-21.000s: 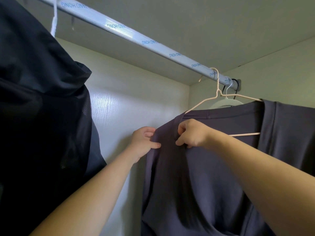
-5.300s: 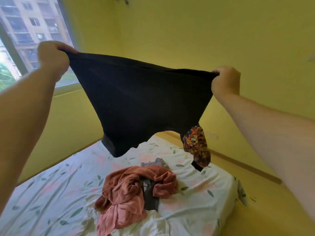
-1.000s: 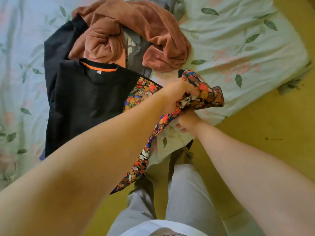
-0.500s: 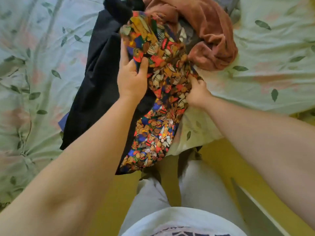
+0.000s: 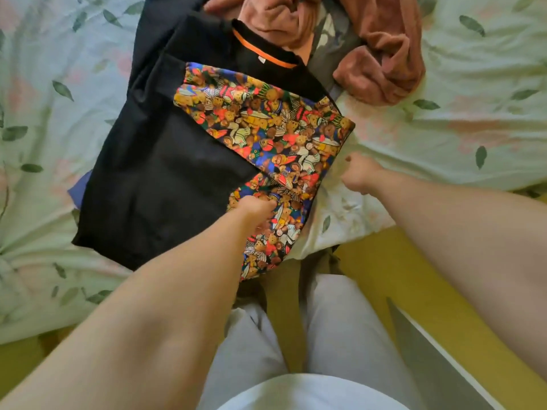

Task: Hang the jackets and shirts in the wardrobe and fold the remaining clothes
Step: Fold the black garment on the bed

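Note:
A black shirt [image 5: 154,173] with an orange-lined collar lies flat on the bed. On its right half lies a colourful bear-print garment [image 5: 266,125], spread out, its lower end hanging over the bed's edge. My left hand [image 5: 256,208] grips the lower part of the print garment, fingers curled into the cloth. My right hand [image 5: 359,173] hovers just right of that garment over the sheet, its fingers curled, with nothing visibly in it.
A crumpled pink-brown garment [image 5: 379,54] and a grey piece [image 5: 331,39] are piled at the top. The leaf-print bed sheet [image 5: 458,128] stretches to both sides. My grey trousers [image 5: 325,321] and a yellow floor [image 5: 399,276] are below.
The print garment, held bunched up half a second ago, now lies spread on the black shirt. My right hand has let go of it and moved off to the right.

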`<act>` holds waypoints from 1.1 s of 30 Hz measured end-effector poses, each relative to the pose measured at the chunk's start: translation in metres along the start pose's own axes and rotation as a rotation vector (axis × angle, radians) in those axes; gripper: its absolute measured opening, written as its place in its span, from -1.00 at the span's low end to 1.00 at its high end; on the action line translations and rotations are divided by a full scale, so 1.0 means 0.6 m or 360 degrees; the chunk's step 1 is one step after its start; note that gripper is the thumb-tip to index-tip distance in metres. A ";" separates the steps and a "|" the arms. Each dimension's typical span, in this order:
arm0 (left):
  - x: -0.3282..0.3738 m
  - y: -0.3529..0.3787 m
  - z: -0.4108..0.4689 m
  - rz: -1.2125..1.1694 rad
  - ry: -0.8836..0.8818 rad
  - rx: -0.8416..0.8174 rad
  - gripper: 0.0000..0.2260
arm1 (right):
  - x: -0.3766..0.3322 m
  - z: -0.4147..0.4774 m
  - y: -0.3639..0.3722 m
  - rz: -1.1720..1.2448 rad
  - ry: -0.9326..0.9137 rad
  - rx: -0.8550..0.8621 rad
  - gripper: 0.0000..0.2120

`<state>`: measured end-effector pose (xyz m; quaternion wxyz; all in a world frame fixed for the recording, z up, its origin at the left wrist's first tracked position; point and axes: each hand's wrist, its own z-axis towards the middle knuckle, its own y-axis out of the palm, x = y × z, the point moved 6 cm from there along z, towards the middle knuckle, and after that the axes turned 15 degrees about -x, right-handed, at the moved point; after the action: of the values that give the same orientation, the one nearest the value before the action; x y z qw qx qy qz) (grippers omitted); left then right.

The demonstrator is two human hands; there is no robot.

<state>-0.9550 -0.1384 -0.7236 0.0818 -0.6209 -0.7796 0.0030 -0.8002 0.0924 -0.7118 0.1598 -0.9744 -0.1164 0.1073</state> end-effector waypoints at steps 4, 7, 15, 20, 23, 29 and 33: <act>0.025 0.110 0.034 -0.0498 0.0018 -0.0189 -0.61 | 0.016 0.044 -0.036 0.0248 -0.0045 0.0074 -0.44; 0.034 0.155 0.063 -0.0879 -0.0009 -0.0186 -0.71 | 0.024 0.078 -0.059 0.0366 -0.0128 0.0159 -0.35; 0.026 0.165 0.137 -0.1123 -0.0094 -0.0179 -0.76 | 0.014 0.163 -0.102 0.0438 -0.0350 0.0352 -0.65; 0.028 0.191 0.150 -0.0614 -0.0114 -0.0288 -0.88 | 0.009 0.191 -0.102 0.0332 -0.0284 0.0333 -0.79; 0.046 0.136 0.135 -0.0449 -0.0144 -0.0342 -0.90 | 0.001 0.193 -0.095 0.0361 -0.0127 0.0331 -0.69; 0.083 -0.201 0.081 -0.0839 0.0018 0.0391 -0.78 | -0.054 0.127 -0.072 0.0163 0.0114 0.0831 -0.46; 0.133 -0.350 0.045 -0.0753 0.0310 0.0770 -0.63 | -0.148 0.098 -0.025 -0.0194 -0.0328 0.1004 -0.64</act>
<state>-1.1790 -0.1066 -0.7179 0.2991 -0.3832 -0.8670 0.1092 -0.9022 0.1000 -0.7461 0.4469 -0.8523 -0.1510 0.2261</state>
